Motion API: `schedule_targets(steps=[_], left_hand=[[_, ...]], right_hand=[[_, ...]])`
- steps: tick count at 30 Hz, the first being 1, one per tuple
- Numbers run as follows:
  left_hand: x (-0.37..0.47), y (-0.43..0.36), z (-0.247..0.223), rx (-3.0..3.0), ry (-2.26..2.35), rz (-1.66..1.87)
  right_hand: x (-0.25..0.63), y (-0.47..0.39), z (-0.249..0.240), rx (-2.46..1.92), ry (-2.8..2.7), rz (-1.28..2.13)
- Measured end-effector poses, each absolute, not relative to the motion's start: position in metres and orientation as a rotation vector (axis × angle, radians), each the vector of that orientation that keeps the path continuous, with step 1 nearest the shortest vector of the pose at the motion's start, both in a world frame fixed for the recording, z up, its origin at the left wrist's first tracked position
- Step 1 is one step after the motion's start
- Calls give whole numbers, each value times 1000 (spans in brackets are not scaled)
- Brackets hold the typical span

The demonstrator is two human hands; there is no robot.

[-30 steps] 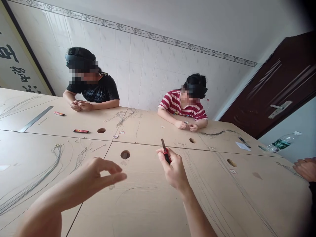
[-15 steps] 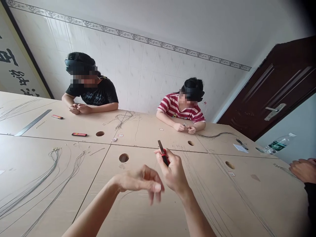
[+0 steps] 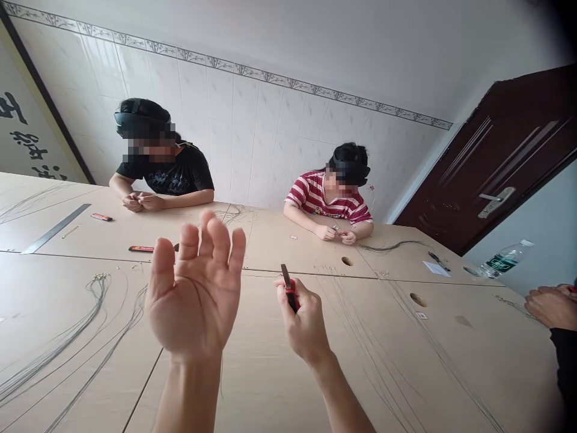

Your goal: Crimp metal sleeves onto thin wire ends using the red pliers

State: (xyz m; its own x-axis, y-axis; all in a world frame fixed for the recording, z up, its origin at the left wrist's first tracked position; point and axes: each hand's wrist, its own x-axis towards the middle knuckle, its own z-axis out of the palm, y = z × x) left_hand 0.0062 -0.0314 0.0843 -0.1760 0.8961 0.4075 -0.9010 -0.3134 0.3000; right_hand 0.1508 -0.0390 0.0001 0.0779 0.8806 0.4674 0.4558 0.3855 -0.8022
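My left hand is raised over the table, palm toward me, fingers apart and curving up, with nothing in the palm. A thin cord shows just right of the left wrist; whether it touches the hand I cannot tell. To the right, my right hand is closed round a red-and-black utility knife. The knife's metal blade points up and away from me. Close to the right fingertips a fine thread runs left, and its far end is hidden behind the left hand.
Bundles of grey cords lie on the left, with more strands on the right. A steel ruler, red-and-black case and water bottle are on the table. Two people sit opposite; another person's hand is at right.
My left hand has turned from a bent, palm-down pose to palm toward me and risen leftward, fingers spreading. My right hand has shifted slightly left and down, still holding the knife.
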Motion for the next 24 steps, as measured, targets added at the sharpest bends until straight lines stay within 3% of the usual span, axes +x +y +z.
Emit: schedule_targets(steps=[3,6,15,20,24], left_hand=[[13,-13,81,718,167,1924],[21,4,67,827,347,1840],[7,1,33,1476,749,899],[-10,-12,34,1637,458,293],[-2,-22,31,1379,20,85]], right_hand=[[152,-40,-2,-1252,-1579,390],[154,-40,-1,-1224,-1588,316],[169,-35,10,-1261,-1601,190],[172,-32,12,-1286,-1586,156],[168,-29,8,-1304,-1586,204]])
